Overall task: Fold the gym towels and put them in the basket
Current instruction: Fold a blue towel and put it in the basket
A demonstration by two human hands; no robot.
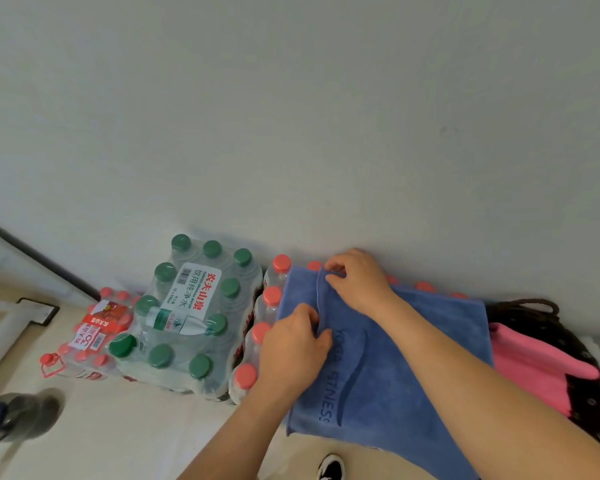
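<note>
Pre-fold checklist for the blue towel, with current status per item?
1. Left hand pinches the blue towel's folded edge: ok.
2. Right hand pinches the same edge at its far corner: ok.
3. Towel lies smooth over the red-capped bottles: ok.
4. Towel's near end supported: cannot tell.
5. Drop spot: cannot tell; the black dotted thing at right, pink towel on it, may be the basket.
</note>
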